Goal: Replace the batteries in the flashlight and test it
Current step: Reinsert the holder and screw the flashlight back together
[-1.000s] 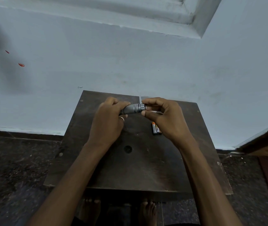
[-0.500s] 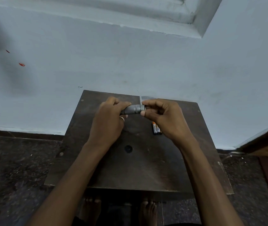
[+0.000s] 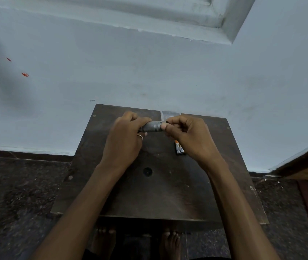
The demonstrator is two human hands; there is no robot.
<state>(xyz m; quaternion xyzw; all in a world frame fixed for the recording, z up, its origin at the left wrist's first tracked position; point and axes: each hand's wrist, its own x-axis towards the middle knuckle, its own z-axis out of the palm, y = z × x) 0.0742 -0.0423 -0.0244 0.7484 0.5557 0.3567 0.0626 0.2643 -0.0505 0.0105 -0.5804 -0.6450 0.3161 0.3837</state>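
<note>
Left grip [image 3: 125,141] wraps the flashlight [image 3: 152,126], right grip [image 3: 188,137] pinches its end; we judge this the twisting step, open or shut unclear, and next need a steady turn

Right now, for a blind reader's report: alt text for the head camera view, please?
Two bare hands hold a small grey flashlight over a dark wooden table: the left hand grips its body, the right hand pinches its end. Two batteries lie side by side on the table by the right hand, before a pale blue wall.
</note>
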